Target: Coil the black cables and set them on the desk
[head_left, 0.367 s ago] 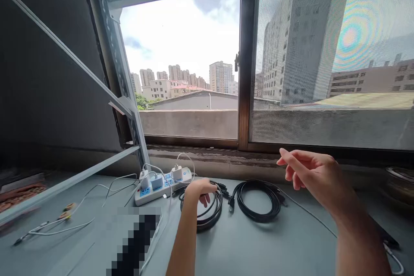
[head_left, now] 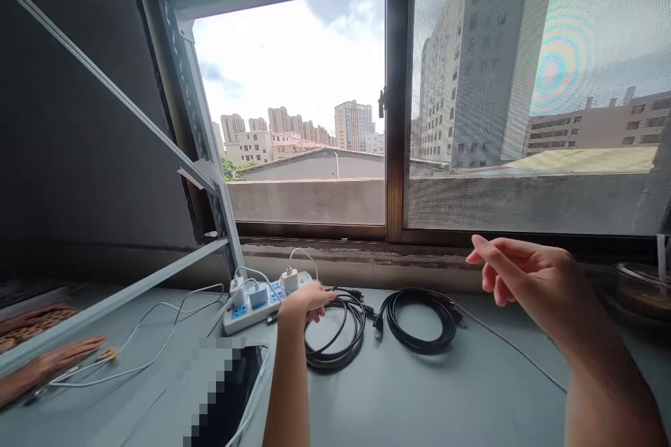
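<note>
Two coils of black cable lie side by side on the grey-blue tabletop: a left coil (head_left: 335, 364) and a right coil (head_left: 414, 345). Dark plug ends show between them. My left hand (head_left: 304, 302) hovers over the left edge of the left coil, beside the power strip (head_left: 246, 320). Its thumb points right, its other fingers are loosely bent and partly hidden, and I see nothing in it. Raised in front of the window sill, my right hand (head_left: 527, 272) is above and right of the right coil. Its fingers are loosely curled and apart, holding nothing.
White chargers (head_left: 258, 295) sit in the power strip, with white cables trailing left. A black flat device (head_left: 238, 387), partly pixelated, lies at front left. Another person's hand (head_left: 68, 356) rests at far left. A metal shelf post (head_left: 223, 213) stands there; a round container (head_left: 642, 286) is at right.
My left hand has moved left, off the middle of the left coil. My right hand has shifted slightly right. Another person's hand has come into view at far left. The coils have stayed put.
</note>
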Action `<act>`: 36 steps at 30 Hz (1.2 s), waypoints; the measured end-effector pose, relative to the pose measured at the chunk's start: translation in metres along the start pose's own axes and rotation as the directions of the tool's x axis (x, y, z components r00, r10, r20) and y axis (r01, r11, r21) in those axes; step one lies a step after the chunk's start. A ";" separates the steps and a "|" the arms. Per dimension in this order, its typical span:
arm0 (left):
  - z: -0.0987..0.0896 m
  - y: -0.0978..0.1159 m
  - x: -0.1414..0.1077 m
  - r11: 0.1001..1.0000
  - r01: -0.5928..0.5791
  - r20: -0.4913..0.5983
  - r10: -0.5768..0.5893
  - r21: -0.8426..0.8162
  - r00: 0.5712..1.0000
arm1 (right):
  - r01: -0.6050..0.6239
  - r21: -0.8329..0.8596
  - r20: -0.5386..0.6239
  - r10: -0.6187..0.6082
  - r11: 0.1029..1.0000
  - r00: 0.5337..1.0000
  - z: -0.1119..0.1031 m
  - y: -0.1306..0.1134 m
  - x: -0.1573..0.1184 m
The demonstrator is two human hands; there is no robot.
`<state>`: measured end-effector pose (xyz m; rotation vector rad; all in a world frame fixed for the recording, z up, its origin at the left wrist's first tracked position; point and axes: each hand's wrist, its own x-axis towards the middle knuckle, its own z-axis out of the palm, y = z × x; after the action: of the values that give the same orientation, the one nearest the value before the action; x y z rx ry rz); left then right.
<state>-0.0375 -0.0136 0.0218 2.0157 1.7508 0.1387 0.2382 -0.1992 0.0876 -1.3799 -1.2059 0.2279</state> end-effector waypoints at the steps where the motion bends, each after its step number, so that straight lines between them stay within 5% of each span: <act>1: -0.001 -0.001 -0.001 1.000 0.009 0.014 -0.009 -0.015 1.000 | 0.002 -0.002 -0.002 -0.002 1.000 1.000 -0.001 0.000 -0.001; 6: 0.001 0.002 0.004 0.996 0.057 0.151 -0.047 -0.069 0.987 | 0.013 0.012 0.002 -0.013 1.000 1.000 -0.003 -0.001 -0.004; 11: 0.023 0.009 0.016 0.984 0.176 0.366 -0.151 -0.036 0.918 | 0.004 0.039 0.028 -0.005 0.999 1.000 -0.004 -0.004 -0.008; 15: 0.041 0.017 0.023 0.977 0.212 0.411 -0.209 0.039 0.888 | -0.018 0.057 0.016 0.017 0.998 1.000 -0.003 -0.009 -0.012; 20: 0.040 0.022 0.018 0.990 0.144 0.275 -0.139 0.001 0.951 | -0.010 0.085 0.028 0.008 0.996 1.000 -0.004 -0.010 -0.011; 23: 0.022 0.020 0.011 0.994 0.090 0.049 -0.087 -0.062 0.995 | 0.004 0.098 0.052 -0.009 0.995 0.999 -0.004 -0.007 -0.009; 25: 0.006 0.019 0.004 0.995 0.062 -0.161 -0.074 -0.079 0.984 | 0.006 0.109 0.080 -0.015 0.994 0.997 -0.003 -0.006 -0.008; 27: -0.011 0.020 -0.006 0.994 0.052 -0.371 -0.083 -0.093 0.925 | 0.003 0.116 0.118 -0.017 0.993 0.993 0.000 -0.005 -0.006; 31: -0.036 0.032 -0.038 0.988 0.017 -0.670 -0.117 -0.154 0.733 | 0.005 0.050 0.184 -0.014 0.999 0.983 0.010 -0.005 -0.001; 32: -0.040 0.036 -0.047 0.982 -0.037 -0.745 -0.114 -0.183 0.658 | 0.008 0.015 0.196 -0.011 1.000 0.981 0.013 -0.005 0.000; 34: -0.044 0.046 -0.065 0.911 -0.342 -0.900 -0.065 -0.230 0.430 | 0.018 -0.054 0.250 -0.004 0.998 0.968 0.017 -0.005 0.000; 36: -0.043 0.058 -0.079 0.774 -0.594 -0.958 -0.058 -0.221 0.281 | 0.030 -0.110 0.381 0.014 0.994 0.925 0.021 -0.004 -0.003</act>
<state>-0.0157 -0.0824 0.1012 1.7741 1.4474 2.1252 0.2195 -0.1891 0.0838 -1.4715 -1.5664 0.4441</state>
